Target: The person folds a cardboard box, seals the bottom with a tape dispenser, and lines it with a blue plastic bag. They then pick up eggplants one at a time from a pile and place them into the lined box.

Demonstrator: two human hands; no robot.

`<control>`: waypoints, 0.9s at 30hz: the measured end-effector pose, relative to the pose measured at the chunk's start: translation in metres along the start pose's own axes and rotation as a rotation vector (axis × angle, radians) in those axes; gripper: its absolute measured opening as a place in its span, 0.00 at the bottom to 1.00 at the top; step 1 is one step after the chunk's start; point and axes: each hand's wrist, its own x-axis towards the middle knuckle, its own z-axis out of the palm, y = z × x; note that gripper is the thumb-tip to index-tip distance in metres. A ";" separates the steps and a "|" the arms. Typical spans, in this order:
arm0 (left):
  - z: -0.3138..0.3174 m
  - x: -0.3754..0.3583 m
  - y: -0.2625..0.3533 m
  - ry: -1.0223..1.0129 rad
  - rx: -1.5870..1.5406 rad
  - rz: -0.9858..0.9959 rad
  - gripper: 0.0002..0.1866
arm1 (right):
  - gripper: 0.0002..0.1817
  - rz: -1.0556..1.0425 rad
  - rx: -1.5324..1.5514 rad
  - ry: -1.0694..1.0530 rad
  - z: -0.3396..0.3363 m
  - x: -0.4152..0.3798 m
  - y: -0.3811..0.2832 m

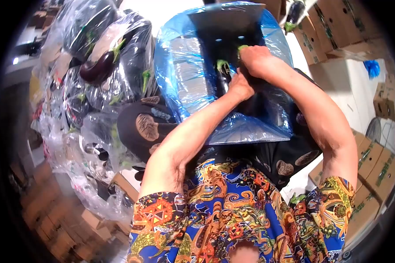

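A carton lined with a blue plastic bag point(175, 74) stands between my knees with dark eggplants inside. One eggplant point(224, 81) lies along the inner left side, its green cap pointing away from me. My right hand point(258, 60) is closed at the far end of another eggplant, whose green stem point(242, 47) pokes out by my fingers. Just nearer to me, my left hand point(241, 86) curls over dark eggplant skin with its thumb raised. Its other fingers are mostly hidden, and the dark bodies under both hands blend together.
Clear plastic bags point(118, 83) of eggplants are heaped at my left, a loose eggplant point(96, 69) on top. Another eggplant point(295, 14) lies at the upper right. Cardboard boxes point(338, 22) stand along the right; a blue plastic scrap point(371, 69) is near them.
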 end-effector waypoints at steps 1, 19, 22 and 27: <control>-0.003 -0.004 0.003 -0.002 -0.029 0.011 0.25 | 0.06 -0.023 -0.042 0.105 0.009 0.002 -0.001; -0.264 -0.334 -0.138 0.966 0.070 -0.367 0.39 | 0.37 0.006 -0.137 -0.017 0.024 -0.010 0.013; -0.237 -0.371 -0.227 0.793 0.382 -0.591 0.56 | 0.38 0.014 -0.260 0.022 0.039 -0.006 0.032; -0.194 -0.375 -0.251 0.684 0.231 -0.551 0.11 | 0.29 0.012 -0.182 -0.123 -0.023 -0.011 -0.021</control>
